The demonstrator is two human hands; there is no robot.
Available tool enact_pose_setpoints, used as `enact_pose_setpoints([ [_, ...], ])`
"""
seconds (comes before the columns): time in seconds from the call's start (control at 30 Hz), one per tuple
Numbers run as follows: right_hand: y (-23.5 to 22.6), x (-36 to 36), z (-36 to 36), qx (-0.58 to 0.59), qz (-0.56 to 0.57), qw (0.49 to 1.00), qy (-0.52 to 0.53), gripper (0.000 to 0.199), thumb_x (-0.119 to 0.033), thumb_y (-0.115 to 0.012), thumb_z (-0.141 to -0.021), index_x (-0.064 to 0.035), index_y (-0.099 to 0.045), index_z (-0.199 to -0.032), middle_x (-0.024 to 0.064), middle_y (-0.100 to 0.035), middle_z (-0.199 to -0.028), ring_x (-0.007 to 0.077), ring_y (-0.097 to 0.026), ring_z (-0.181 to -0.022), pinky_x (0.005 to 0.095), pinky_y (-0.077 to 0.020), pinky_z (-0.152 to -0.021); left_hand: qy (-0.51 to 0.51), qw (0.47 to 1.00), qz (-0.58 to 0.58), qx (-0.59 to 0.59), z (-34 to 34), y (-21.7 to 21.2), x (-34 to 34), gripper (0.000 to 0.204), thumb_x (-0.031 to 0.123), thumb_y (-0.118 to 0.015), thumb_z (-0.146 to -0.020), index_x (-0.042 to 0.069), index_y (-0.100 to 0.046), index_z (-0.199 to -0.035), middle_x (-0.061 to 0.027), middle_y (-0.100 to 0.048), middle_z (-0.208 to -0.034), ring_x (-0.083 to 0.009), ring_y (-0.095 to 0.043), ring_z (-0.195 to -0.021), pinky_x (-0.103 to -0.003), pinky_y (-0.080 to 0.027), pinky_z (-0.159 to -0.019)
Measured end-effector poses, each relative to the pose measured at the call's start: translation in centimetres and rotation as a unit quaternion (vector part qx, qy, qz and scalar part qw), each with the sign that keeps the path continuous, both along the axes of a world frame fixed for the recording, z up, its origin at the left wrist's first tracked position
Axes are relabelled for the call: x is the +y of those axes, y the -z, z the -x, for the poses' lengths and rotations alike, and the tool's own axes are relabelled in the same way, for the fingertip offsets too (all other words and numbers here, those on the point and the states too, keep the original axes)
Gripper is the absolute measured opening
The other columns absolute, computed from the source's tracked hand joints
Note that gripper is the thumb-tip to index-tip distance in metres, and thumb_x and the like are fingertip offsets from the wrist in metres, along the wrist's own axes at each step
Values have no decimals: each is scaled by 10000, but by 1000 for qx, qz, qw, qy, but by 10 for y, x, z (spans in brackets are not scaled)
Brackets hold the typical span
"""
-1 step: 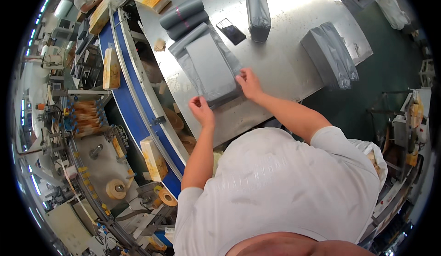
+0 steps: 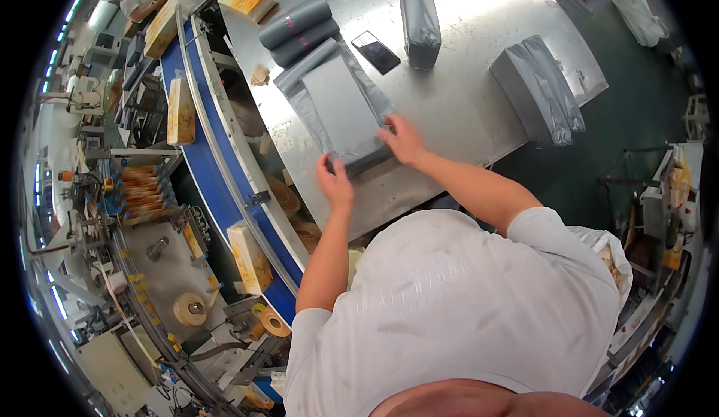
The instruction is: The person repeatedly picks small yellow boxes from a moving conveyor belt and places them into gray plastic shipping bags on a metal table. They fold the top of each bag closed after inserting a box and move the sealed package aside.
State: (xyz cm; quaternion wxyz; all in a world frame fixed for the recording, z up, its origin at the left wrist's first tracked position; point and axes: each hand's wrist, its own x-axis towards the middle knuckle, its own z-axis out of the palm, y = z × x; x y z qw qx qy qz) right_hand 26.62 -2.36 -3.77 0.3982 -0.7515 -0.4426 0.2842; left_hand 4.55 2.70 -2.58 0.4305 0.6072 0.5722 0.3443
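Gray plastic packet (image 2: 341,102): lying right of the blue conveyor (image 2: 212,185), on the metal table (image 2: 464,95). Bracketing its near end with left hand (image 2: 337,183), then right hand (image 2: 405,141), both narrowly curled, probably for keeping it square; leaving any actual pinch impossible to tell.

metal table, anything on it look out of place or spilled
A brown scrap, perhaps torn cardboard, lies near the left edge of the metal table, looking like stray litter by the grey plastic rolls. A smartphone lies loose to their right. I see no spill.
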Motion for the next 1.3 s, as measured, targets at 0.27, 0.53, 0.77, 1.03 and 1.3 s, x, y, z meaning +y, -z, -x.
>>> enact_pose_setpoints([
  [0.27, -19, -21, 11, 312, 69, 946, 49, 911, -488, -788, -907, -6, -367, -1556, 196, -457, -1544, 379, -388, -1467, 479, -341, -1205, 157, 985, 56, -40, -6, 2, -34, 750, 281, -658, -1046, -34, -303, -1627, -174, -475, -1565, -262, -451, -1418, -381, -346, -1183],
  [0.53, -79, -218, -156, 163, 59, 974, 142, 816, -230, -930, -674, -111, -502, -1359, 110, -541, -1394, 283, -494, -1344, 420, -446, -1079, 494, 858, 126, -63, -22, -26, -66, 515, 203, -743, -973, 40, -602, -1441, -118, -660, -1339, -242, -634, -1213, -385, -496, -1038],
  [0.77, -115, -250, -179, -467, 111, 838, 259, 686, -201, -880, -743, -78, -552, -1333, 145, -543, -1402, 381, -481, -1321, 491, -389, -1131, 461, 875, 148, -13, 18, -9, -60, 372, 180, -728, -982, 26, -691, -1319, -129, -736, -1205, -240, -710, -1075, -374, -558, -951],
  [1.03, -15, -152, -10, -239, 119, 956, -121, 623, -176, -752, -849, -48, -537, -1420, 203, -478, -1532, 423, -409, -1437, 586, -307, -1196, 302, 951, 62, 17, 114, 0, -67, 287, 199, -703, -983, 8, -702, -1197, -174, -720, -1133, -325, -703, -1043, -418, -559, -927],
  [1.3, 2, -155, 23, -379, 56, 918, -99, 575, -196, -742, -839, -78, -584, -1379, 227, -497, -1473, 432, -440, -1376, 545, -327, -1178, -263, 893, 10, 366, 410, 41, -63, 576, 162, -829, -759, 65, -642, -1296, -209, -638, -1332, -412, -575, -1277, -512, -454, -1089],
])
